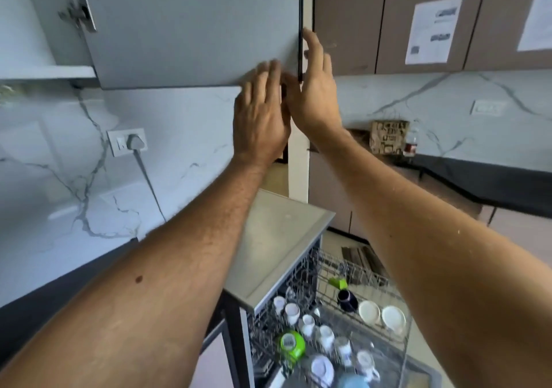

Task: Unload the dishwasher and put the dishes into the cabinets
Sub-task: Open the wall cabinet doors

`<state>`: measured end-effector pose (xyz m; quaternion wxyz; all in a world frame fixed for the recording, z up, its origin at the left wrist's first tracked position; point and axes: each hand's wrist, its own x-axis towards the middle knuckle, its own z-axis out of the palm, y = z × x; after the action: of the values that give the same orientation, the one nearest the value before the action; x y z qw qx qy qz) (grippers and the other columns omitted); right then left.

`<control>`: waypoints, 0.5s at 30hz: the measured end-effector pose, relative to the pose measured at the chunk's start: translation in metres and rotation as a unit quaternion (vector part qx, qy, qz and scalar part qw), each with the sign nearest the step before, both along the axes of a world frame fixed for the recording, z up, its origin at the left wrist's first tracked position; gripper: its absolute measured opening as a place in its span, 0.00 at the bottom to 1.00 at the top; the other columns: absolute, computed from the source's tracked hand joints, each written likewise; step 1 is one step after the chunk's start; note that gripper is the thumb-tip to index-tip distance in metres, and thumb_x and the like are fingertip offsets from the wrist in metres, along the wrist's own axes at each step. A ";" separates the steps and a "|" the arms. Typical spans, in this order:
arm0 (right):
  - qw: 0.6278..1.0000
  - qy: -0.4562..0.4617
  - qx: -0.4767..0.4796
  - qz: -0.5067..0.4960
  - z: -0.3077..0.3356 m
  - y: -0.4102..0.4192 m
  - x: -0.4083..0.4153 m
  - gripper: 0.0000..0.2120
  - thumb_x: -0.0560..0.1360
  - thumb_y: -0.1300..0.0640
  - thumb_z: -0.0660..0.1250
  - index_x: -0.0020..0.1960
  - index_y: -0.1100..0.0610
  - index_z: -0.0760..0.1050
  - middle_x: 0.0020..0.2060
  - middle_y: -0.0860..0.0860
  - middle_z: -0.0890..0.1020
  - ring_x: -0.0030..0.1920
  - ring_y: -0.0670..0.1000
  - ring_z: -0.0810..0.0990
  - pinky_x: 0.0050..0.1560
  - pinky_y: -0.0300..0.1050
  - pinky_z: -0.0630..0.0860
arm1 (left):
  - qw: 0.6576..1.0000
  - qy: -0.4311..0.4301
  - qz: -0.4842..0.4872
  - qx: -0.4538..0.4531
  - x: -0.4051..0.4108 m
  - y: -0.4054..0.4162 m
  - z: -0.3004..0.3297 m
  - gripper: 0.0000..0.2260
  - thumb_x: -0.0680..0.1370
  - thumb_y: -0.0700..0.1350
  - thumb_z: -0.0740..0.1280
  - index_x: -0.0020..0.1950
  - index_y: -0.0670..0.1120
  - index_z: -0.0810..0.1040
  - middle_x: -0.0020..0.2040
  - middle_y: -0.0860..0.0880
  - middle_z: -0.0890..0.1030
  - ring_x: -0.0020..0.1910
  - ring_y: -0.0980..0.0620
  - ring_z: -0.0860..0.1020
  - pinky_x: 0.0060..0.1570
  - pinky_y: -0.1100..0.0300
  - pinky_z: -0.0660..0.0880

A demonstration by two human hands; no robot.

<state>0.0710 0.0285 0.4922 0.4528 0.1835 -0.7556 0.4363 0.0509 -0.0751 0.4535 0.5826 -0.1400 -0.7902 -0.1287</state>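
Both hands are at the free edge of the open cabinet door [185,29]: left hand [263,118] flat-fingered on its face, right hand [313,88] spread along the edge. Below the door, the dishwasher rack [343,313] remains full of mugs [292,313] and saucers [369,312]; most unloading seems left.

Honestly I can't read a single word from here. Up and to the right of my right hand's fingers [313,50] there's a printed sheet [433,30] taped on a brown cabinet door [424,14], with dark blocks and lines of print, all too blurry. Another sheet [537,14] sits further right, same story. Below those fingers, a patterned box [389,138] has lettering-like marks I can't make out. The green cup [291,343] in the rack has a barcode-style label, unreadable.
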 end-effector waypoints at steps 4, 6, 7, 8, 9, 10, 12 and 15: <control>1.000 0.011 -0.007 -0.027 -0.038 0.006 -0.009 0.31 0.79 0.53 0.66 0.77 0.60 0.58 0.71 0.57 0.67 0.66 0.48 0.71 0.64 0.42 0.72 | 1.000 -0.007 -0.013 -0.010 0.009 0.000 -0.046 0.24 0.82 0.49 0.56 0.77 0.42 0.62 0.75 0.44 0.67 0.74 0.45 0.65 0.70 0.52 0.65; 0.999 0.000 0.003 -0.045 -0.061 0.013 -0.010 0.29 0.79 0.51 0.65 0.76 0.59 0.61 0.70 0.56 0.69 0.64 0.46 0.72 0.62 0.40 0.73 | 0.999 -0.022 -0.031 -0.030 0.014 0.000 -0.081 0.25 0.83 0.49 0.56 0.78 0.41 0.60 0.77 0.44 0.64 0.76 0.45 0.62 0.72 0.51 0.62; 0.998 -0.012 0.010 -0.053 -0.075 0.017 -0.010 0.28 0.79 0.50 0.65 0.75 0.58 0.62 0.69 0.55 0.69 0.62 0.47 0.73 0.60 0.39 0.73 | 0.998 -0.038 -0.039 -0.040 0.016 0.001 -0.100 0.25 0.83 0.49 0.55 0.78 0.40 0.59 0.77 0.43 0.62 0.77 0.46 0.61 0.73 0.50 0.61; 0.998 -0.026 0.017 -0.059 -0.090 0.023 -0.008 0.27 0.79 0.50 0.65 0.74 0.58 0.63 0.68 0.56 0.70 0.60 0.49 0.75 0.58 0.39 0.73 | 0.996 -0.056 -0.044 -0.047 0.017 0.002 -0.119 0.26 0.83 0.50 0.55 0.79 0.40 0.57 0.78 0.43 0.61 0.77 0.46 0.60 0.73 0.50 0.60; 0.997 -0.042 0.026 -0.064 -0.106 0.029 -0.006 0.26 0.79 0.51 0.65 0.74 0.57 0.64 0.67 0.56 0.70 0.59 0.51 0.76 0.58 0.40 0.73 | 0.994 -0.078 -0.051 -0.051 0.018 0.003 -0.138 0.26 0.83 0.50 0.55 0.79 0.40 0.56 0.78 0.43 0.61 0.77 0.46 0.59 0.74 0.50 0.59; 0.995 -0.063 0.033 -0.070 -0.123 0.035 -0.004 0.26 0.79 0.51 0.66 0.74 0.57 0.65 0.67 0.57 0.70 0.60 0.53 0.76 0.58 0.40 0.72 | 0.992 -0.102 -0.054 -0.052 0.020 0.005 -0.157 0.27 0.83 0.50 0.55 0.79 0.40 0.55 0.78 0.43 0.60 0.78 0.47 0.58 0.74 0.50 0.58; 0.988 -0.113 0.047 -0.090 -0.155 0.047 0.002 0.25 0.79 0.52 0.66 0.73 0.58 0.65 0.68 0.58 0.69 0.63 0.54 0.74 0.59 0.38 0.68 | 0.986 -0.145 -0.062 -0.056 0.022 0.009 -0.189 0.27 0.83 0.49 0.56 0.80 0.42 0.54 0.79 0.44 0.60 0.78 0.48 0.57 0.75 0.50 0.57; 0.975 -0.180 0.061 -0.115 -0.199 0.064 0.013 0.24 0.79 0.50 0.66 0.72 0.57 0.67 0.68 0.57 0.68 0.63 0.55 0.73 0.61 0.45 0.71 | 0.972 -0.209 -0.083 -0.061 0.028 0.019 -0.226 0.27 0.83 0.50 0.54 0.79 0.42 0.53 0.79 0.45 0.60 0.78 0.48 0.56 0.75 0.49 0.57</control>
<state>0.0840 0.0929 0.2930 0.3444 0.0415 -0.8660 0.3602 0.0788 -0.0559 0.2271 0.3819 -0.2100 -0.8867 -0.1545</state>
